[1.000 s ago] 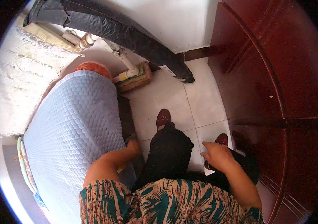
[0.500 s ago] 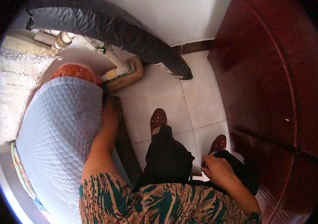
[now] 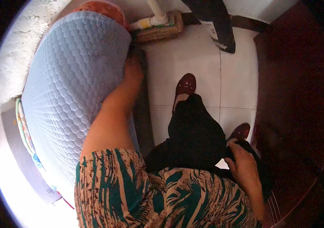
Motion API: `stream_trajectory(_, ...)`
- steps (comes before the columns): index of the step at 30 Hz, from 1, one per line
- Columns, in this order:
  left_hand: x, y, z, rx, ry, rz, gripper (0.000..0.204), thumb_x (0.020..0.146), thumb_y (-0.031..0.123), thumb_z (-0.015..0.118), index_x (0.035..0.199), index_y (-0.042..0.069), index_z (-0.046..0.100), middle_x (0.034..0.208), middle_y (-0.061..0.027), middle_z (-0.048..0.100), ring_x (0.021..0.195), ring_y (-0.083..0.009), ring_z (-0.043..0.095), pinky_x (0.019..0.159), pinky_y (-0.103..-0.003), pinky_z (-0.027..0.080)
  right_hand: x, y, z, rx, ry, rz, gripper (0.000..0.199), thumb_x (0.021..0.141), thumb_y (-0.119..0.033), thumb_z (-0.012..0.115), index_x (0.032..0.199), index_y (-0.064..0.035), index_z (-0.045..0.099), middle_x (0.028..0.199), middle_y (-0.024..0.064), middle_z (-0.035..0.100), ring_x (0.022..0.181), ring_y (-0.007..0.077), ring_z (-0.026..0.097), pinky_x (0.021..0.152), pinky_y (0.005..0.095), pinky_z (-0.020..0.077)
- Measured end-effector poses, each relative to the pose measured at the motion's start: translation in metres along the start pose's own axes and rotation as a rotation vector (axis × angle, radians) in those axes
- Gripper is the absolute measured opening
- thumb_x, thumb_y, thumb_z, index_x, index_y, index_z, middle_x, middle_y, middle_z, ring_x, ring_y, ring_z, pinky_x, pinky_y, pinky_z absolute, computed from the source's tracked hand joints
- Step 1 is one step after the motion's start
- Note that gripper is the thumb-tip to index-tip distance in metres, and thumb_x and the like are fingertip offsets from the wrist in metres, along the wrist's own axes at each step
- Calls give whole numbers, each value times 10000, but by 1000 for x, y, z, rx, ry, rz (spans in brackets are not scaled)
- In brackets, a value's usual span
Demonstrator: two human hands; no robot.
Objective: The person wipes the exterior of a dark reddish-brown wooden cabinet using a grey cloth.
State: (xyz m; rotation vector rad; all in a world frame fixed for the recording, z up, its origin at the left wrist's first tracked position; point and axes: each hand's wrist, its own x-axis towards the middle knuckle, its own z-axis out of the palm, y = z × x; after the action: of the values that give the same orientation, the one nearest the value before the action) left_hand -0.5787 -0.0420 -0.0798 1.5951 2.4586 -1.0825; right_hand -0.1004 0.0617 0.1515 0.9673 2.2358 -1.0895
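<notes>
A pale blue quilted cover (image 3: pixel 74 87) with a honeycomb pattern lies over a bed-like surface on my left. At its right edge is my left hand (image 3: pixel 134 70), beside a dark side panel (image 3: pixel 144 117). Shadow hides the fingers there, so I cannot tell whether they grip the edge. My right hand (image 3: pixel 243 163) hangs near my right leg, over the black trousers (image 3: pixel 194 133). Its thumb stands apart from the fingers, and nothing shows in it.
A large dark red wooden panel (image 3: pixel 295 102) rises on the right. White floor tiles (image 3: pixel 203 87) lie under my dark red shoes (image 3: pixel 186 83). Ahead are a long black-wrapped object (image 3: pixel 222 30), a pale pipe (image 3: pixel 158 11) and a brownish block (image 3: pixel 160 32). White lace (image 3: pixel 13 64) hangs at the left.
The view has shifted, so the cover, floor and shoes sit higher and further right. My left hand stays by the cover's edge. The right hand's thumb now stands further from its fingers.
</notes>
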Motion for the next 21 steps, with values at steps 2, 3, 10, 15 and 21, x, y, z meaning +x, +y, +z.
stream_trajectory(2, 8, 1, -4, 97, 71, -4, 485, 918, 220, 392, 1359, 20, 430, 1437, -128, 369, 1345, -275, 298, 1098, -402, 223, 0, 5, 1, -11, -27, 11, 480, 861, -196, 600, 1288, -26, 464, 1269, 178, 526, 1161, 328, 503, 982, 426, 379)
stream_trajectory(3, 14, 2, -18, 142, 70, -21, 493, 917, 222, 389, 1364, 17, 422, 1448, -126, 352, 1354, -271, 277, 1106, -395, 203, 0, 9, 2, -27, -25, 9, 480, 860, -197, 601, 1287, -26, 463, 1269, 178, 525, 1160, 329, 503, 981, 427, 379)
stream_trajectory(10, 16, 19, -21, -112, -14, 2, 481, 889, 210, 436, 1325, 8, 472, 1444, -135, 352, 1298, -286, 358, 1081, -410, 265, -3, 18, 4, -62, 1, -28, 499, 854, -197, 604, 1298, -37, 443, 1279, 179, 511, 1155, 338, 499, 965, 446, 385)
stream_trajectory(15, 22, 8, 20, 30, 94, 118, 411, 877, 190, 465, 1239, 17, 556, 1335, -158, 472, 1231, -281, 436, 1051, -407, 306, 0, 17, -1, -94, -32, -13, 516, 849, -206, 610, 1303, -38, 433, 1273, 192, 507, 1148, 338, 500, 949, 448, 393)
stream_trajectory(21, 12, -2, -42, 126, 138, 237, 300, 850, 168, 510, 1096, 49, 632, 1136, -146, 606, 1156, -296, 506, 935, -418, 430, -3, 18, -3, -78, 19, -29, 521, 844, -226, 617, 1293, -24, 443, 1265, 187, 511, 1130, 329, 515, 945, 442, 398)
